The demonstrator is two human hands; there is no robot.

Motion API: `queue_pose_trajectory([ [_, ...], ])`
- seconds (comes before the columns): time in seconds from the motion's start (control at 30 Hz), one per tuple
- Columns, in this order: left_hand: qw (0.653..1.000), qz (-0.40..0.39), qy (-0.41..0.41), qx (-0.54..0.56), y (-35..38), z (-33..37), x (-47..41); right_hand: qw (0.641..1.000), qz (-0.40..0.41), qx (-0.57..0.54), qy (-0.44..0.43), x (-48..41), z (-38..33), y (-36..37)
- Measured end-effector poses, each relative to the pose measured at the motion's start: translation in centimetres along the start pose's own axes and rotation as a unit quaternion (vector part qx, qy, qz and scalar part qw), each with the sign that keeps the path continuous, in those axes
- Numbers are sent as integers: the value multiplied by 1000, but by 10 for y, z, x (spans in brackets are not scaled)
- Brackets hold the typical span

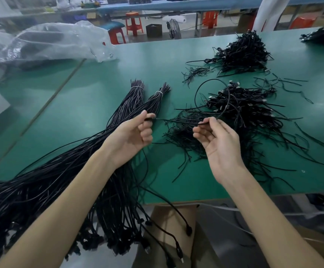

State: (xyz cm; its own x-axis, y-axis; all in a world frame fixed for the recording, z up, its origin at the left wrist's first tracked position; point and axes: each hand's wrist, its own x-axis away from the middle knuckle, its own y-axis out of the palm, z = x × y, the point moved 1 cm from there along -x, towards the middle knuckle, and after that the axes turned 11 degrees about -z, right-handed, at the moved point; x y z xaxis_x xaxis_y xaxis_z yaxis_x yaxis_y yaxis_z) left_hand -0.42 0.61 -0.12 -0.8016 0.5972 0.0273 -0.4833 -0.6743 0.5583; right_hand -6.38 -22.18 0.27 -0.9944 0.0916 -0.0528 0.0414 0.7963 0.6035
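Two bare forearms reach up from the bottom of the frame. At centre, the left hand (136, 132) pinches one end of a thin black cable (176, 121) between thumb and forefinger, its other fingers curled. The right hand (215, 140) pinches the same cable, palm up, its remaining fingers loosely spread. The cable runs between the hands, then loops upward above the right hand. Both hands hover over a green table (80, 93). Tied cable bundles (136, 97) spill off the lower left edge. A tangled black pile (244, 111) lies right of centre, and a clear plastic bag (47, 39) sits at upper left.
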Motion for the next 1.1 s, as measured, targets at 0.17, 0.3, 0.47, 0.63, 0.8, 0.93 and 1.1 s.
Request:
queue_pose_trajectory([
  [0.17, 996, 7, 40, 84, 10, -7, -7, 998, -30, 35, 34, 11, 14, -1],
  [0.3, 995, 31, 45, 82, 26, -15, -10, 996, -39, 58, 57, 20, 24, -5],
  [0.47, 986, -45, 42, 152, 51, -15, -6, 994, -40, 65, 81, 29, 28, -9],
  [0.63, 995, -76, 27, 59, 68, -16, -1, 993, -15, -55, 104, 32, 27, -7],
  [0.8, 994, -96, 25, 40, 72, -14, 1, 988, -27, -91, 119, 34, 29, -10],
  [0.93, 990, -128, 14, -51, 74, -5, 4, 991, -27, 25, 127, 39, 27, -16],
  [1.1, 964, -142, -10, -222, 84, 2, 11, 895, -10, 446, -15, 50, 19, -17],
])
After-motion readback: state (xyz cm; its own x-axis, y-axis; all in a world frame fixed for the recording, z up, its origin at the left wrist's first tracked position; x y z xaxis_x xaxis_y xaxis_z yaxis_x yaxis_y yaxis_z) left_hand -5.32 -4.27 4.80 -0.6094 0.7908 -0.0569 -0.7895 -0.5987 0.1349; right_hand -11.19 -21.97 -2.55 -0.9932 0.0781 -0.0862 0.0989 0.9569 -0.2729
